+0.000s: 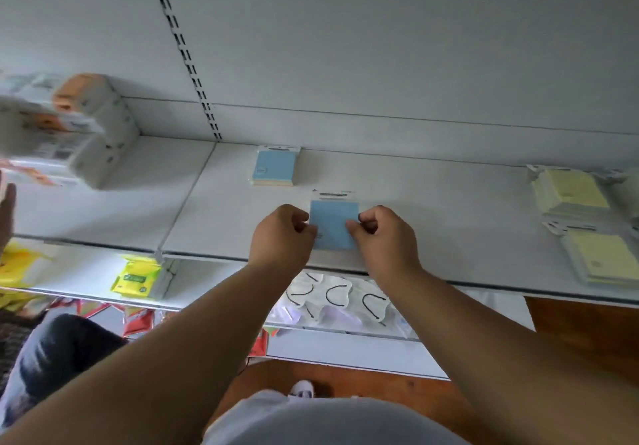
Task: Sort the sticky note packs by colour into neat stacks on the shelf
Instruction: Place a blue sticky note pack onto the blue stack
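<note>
A blue sticky note pack (332,223) with a white header card lies near the front of the white shelf (432,209). My left hand (281,237) pinches its left edge and my right hand (382,237) pinches its right edge. A second blue pack (275,168) lies farther back on the shelf, apart from the first. At the right end sit two stacks of yellow packs, one at the back (570,190) and one nearer the front (603,259).
White tissue packs with orange print (79,126) are piled at the shelf's left. Another person's hand (7,209) shows at the left edge. Lower shelves hold yellow packets (136,277) and white masks (332,297). A wooden floor lies below.
</note>
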`<action>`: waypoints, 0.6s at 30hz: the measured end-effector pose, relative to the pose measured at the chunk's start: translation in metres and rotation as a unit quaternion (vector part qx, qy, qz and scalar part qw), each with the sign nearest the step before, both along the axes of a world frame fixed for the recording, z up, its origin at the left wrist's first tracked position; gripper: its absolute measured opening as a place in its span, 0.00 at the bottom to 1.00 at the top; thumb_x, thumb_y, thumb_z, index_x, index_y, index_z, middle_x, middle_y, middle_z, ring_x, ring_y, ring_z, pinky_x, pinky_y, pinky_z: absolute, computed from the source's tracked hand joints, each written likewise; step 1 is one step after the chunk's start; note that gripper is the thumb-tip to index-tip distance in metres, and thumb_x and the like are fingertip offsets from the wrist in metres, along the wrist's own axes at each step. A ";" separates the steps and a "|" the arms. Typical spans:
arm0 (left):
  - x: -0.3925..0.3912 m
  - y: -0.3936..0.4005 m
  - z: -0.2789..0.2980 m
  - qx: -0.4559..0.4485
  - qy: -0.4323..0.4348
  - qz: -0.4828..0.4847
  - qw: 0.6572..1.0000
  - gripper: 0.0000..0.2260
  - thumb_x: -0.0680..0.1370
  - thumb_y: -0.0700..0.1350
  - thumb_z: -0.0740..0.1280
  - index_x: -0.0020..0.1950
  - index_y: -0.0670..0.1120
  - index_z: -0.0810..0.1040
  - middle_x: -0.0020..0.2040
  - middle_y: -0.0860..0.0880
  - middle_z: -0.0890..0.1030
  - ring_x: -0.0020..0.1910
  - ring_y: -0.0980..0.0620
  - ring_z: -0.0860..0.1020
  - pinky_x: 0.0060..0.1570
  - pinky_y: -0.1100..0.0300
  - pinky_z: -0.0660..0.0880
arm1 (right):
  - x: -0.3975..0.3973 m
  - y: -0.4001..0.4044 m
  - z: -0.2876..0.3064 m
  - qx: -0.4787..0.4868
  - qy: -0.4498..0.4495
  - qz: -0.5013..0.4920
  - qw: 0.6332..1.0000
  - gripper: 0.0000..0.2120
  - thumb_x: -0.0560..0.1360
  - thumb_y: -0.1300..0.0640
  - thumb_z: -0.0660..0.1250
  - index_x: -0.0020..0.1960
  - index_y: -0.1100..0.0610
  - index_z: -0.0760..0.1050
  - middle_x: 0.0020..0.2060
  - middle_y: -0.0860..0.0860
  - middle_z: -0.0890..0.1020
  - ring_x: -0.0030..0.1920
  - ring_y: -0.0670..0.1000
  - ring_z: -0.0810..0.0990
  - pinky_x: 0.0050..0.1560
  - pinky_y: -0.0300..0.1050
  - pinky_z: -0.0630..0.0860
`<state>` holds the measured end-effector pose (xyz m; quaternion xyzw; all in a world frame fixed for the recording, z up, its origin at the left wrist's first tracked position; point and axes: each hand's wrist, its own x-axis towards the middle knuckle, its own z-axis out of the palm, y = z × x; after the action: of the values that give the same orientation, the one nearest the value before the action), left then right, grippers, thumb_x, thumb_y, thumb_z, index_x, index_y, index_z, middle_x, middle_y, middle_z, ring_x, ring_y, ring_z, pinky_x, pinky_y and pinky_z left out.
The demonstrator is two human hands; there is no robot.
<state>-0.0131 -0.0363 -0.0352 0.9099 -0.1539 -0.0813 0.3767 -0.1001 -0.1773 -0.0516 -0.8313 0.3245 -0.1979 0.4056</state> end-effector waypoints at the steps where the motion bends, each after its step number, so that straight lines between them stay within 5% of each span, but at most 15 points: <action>1: 0.006 0.009 0.001 0.013 -0.002 0.009 1.000 0.08 0.73 0.46 0.69 0.51 0.48 0.78 0.39 0.57 0.76 0.40 0.53 0.74 0.40 0.63 0.66 | 0.008 0.008 0.000 0.001 0.003 0.012 1.000 0.07 0.72 0.49 0.72 0.42 0.50 0.75 0.34 0.42 0.77 0.39 0.48 0.78 0.41 0.41 0.71; 7: 0.049 0.058 0.005 0.059 0.023 0.028 0.998 0.06 0.72 0.47 0.71 0.48 0.49 0.82 0.38 0.53 0.79 0.39 0.49 0.77 0.38 0.61 0.68 | 0.053 0.055 0.009 -0.008 0.031 0.045 0.998 0.09 0.72 0.51 0.72 0.42 0.57 0.78 0.42 0.52 0.82 0.43 0.53 0.79 0.46 0.42 0.73; 14: 0.088 0.085 0.002 0.116 0.021 -0.034 0.992 0.04 0.73 0.46 0.68 0.44 0.49 0.81 0.38 0.50 0.80 0.39 0.48 0.78 0.38 0.59 0.74 | 0.082 0.092 0.009 -0.046 0.139 0.043 0.988 0.16 0.72 0.51 0.69 0.31 0.57 0.70 0.27 0.50 0.72 0.35 0.56 0.73 0.33 0.43 0.64; 18: 0.088 0.100 -0.005 0.103 0.003 -0.085 0.991 0.04 0.74 0.47 0.64 0.46 0.51 0.79 0.43 0.47 0.80 0.40 0.47 0.76 0.40 0.59 0.72 | 0.075 0.100 0.005 -0.064 0.116 0.006 0.991 0.11 0.73 0.49 0.68 0.46 0.58 0.75 0.38 0.50 0.78 0.40 0.53 0.75 0.40 0.44 0.70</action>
<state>0.0745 0.0639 -0.0404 0.9272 -0.2205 -0.1313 0.2728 -0.0251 -0.0776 -0.0465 -0.8750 0.3505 -0.1184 0.3121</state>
